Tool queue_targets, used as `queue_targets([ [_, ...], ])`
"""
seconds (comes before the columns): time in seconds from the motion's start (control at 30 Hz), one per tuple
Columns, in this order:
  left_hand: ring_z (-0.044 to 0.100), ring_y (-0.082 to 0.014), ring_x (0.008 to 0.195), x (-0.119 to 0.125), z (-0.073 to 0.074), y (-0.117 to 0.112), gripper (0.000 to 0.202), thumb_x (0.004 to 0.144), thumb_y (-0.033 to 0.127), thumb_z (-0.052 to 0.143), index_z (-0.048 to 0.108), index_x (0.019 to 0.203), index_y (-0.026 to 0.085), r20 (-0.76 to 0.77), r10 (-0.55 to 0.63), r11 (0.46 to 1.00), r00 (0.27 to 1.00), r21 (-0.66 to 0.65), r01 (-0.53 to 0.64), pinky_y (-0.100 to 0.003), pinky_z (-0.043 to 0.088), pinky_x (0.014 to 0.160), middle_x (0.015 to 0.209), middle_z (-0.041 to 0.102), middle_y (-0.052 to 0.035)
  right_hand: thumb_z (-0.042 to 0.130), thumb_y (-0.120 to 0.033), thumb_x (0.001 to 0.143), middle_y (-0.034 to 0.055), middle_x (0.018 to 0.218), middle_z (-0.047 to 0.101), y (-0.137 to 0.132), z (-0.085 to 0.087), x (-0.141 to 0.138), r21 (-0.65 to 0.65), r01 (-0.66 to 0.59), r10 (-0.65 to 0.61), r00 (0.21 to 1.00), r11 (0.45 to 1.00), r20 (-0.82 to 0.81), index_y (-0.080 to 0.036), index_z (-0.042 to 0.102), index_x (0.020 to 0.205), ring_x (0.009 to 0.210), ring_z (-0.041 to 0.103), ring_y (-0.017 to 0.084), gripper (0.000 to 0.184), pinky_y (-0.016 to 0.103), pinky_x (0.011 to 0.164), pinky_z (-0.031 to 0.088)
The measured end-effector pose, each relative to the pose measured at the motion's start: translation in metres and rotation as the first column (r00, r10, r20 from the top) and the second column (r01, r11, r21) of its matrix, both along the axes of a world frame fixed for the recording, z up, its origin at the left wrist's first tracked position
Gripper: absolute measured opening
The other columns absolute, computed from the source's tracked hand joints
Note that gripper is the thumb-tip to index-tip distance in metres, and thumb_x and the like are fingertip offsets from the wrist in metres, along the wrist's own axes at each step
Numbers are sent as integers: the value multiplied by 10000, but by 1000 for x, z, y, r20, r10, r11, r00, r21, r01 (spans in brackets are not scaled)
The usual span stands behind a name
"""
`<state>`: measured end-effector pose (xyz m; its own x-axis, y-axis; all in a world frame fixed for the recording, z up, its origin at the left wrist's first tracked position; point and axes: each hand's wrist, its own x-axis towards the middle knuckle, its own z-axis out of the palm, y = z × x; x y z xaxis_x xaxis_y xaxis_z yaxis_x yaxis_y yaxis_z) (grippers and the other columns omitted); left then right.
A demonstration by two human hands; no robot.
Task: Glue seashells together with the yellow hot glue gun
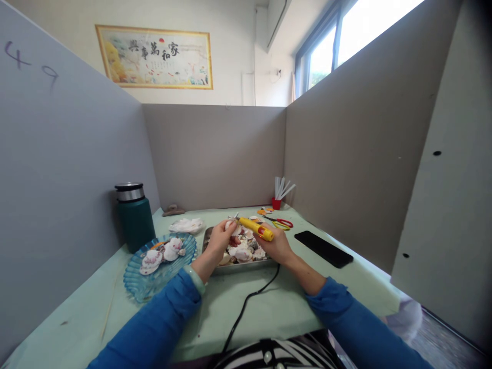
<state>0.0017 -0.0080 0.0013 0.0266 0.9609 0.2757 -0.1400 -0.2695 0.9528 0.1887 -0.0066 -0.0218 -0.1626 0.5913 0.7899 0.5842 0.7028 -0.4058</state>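
Observation:
My right hand [275, 245] is closed around a yellow hot glue gun [255, 228], its nozzle pointing left toward my other hand. A black cord runs from below that hand down to the table's front edge. My left hand [220, 239] pinches a small pale seashell [230, 224] close to the nozzle; the fingers partly hide it. Both hands are over a metal tray [240, 267] filled with many seashells [242, 252]. Left of the tray, a blue glass plate [134, 287] carries white shell figures [172, 248] and an orange piece.
A green thermos [135, 220] stands at the left partition. Crumpled white tissue [186, 225] lies behind the plate. Scissors [282, 223] and a black phone [323, 249] lie to the right. At the back, a red cup [275, 204] holds white glue sticks. Grey partitions enclose the table.

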Motion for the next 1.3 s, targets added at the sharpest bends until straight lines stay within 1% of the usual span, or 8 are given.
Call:
queue_targets([
  [0.17, 546, -95, 404, 0, 0, 0, 495, 607, 579, 750, 537, 769, 162, -16, 6, 1000, 1000, 24, -6, -196, 419, 392, 570, 549, 44, 545, -342, 831, 1, 631, 595, -2, 2, 0, -13, -11, 11, 1000, 1000, -3, -211, 577, 757, 547, 532, 148, 153, 242, 542, 393],
  [0.27, 547, -96, 409, 0, -1, 0, 489, 616, 576, 743, 544, 777, 160, -18, 6, 1000, 1000, 28, -5, -198, 420, 395, 573, 560, 37, 548, -338, 828, 0, 637, 595, -2, 2, 0, -15, -17, 17, 1000, 1000, -6, -211, 585, 767, 554, 532, 149, 145, 243, 545, 394],
  [0.47, 540, -98, 405, -1, -2, 3, 470, 631, 549, 746, 556, 797, 152, 8, 63, 998, 998, 9, -63, -195, 404, 392, 546, 563, 32, 550, -332, 828, 0, 618, 585, -1, 0, 0, -19, -20, 20, 1000, 1000, -3, -208, 600, 771, 544, 520, 145, 145, 239, 536, 391],
  [0.63, 556, -93, 417, -2, -2, 5, 446, 650, 525, 739, 552, 804, 150, 26, 103, 994, 994, 30, -104, -190, 398, 391, 605, 605, 11, 555, -333, 824, 2, 621, 588, 0, 0, 0, -10, -12, 12, 1000, 1000, 0, -203, 607, 766, 547, 524, 141, 152, 232, 533, 390],
  [0.73, 555, -94, 413, -2, -2, 5, 453, 645, 531, 736, 555, 807, 149, 27, 116, 992, 993, 43, -117, -190, 396, 384, 600, 599, 17, 558, -347, 827, 1, 616, 589, 0, 0, 0, -3, -9, 9, 1000, 1000, 3, -203, 607, 762, 548, 528, 140, 166, 228, 533, 392],
  [1.07, 551, -105, 405, -1, -3, 6, 447, 662, 545, 715, 567, 814, 152, 8, 131, 989, 991, 69, -132, -193, 393, 382, 554, 592, 17, 557, -336, 829, 0, 615, 592, 0, 0, 0, 9, -14, 14, 1000, 1000, 2, -202, 609, 766, 537, 526, 138, 157, 226, 523, 386],
  [1.3, 522, -101, 380, -1, -2, 4, 433, 666, 555, 694, 554, 764, 157, -29, 127, 988, 991, 87, -124, -195, 389, 384, 493, 561, 26, 557, -338, 827, -4, 603, 580, 0, -1, 0, 9, -25, 25, 1000, 1000, -13, -202, 596, 756, 521, 516, 135, 157, 229, 517, 384],
])
